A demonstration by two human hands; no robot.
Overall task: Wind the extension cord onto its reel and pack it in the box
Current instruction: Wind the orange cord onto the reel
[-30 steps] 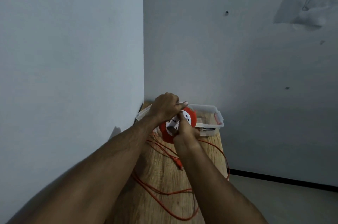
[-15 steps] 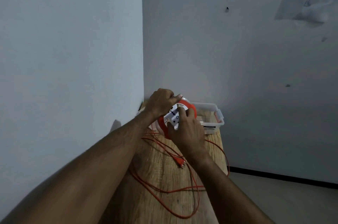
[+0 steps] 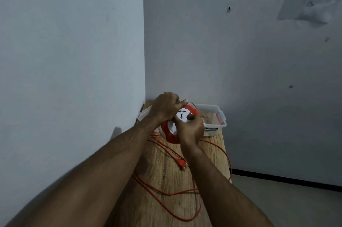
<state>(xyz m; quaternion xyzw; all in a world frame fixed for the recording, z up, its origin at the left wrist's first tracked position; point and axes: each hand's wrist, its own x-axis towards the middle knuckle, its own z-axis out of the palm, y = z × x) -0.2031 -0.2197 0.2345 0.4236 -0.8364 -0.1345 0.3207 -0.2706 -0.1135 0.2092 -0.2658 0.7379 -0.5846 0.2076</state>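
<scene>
A red reel [image 3: 169, 135] with a white socket face [image 3: 182, 114] stands on edge at the far end of the wooden table [image 3: 166, 169]. My left hand [image 3: 165, 108] grips its top rim. My right hand [image 3: 190, 130] is closed on the white face, apparently on its crank, which my fingers hide. Loose orange cord [image 3: 166, 192] lies in loops across the table and hangs over the right edge. The cord's orange plug [image 3: 182, 163] rests on the table near my right forearm. A clear plastic box [image 3: 215, 123] sits open behind the reel.
The table stands in a corner, with a wall close on the left and another behind the box. A clear lid [image 3: 143, 114] lies against the left wall behind my left hand. The floor [image 3: 296, 206] drops away right of the table edge.
My right hand has circled on the reel face, from its lower middle to its right side. The left hand kept its grip on top. The cord loops on the table have shifted slightly.
</scene>
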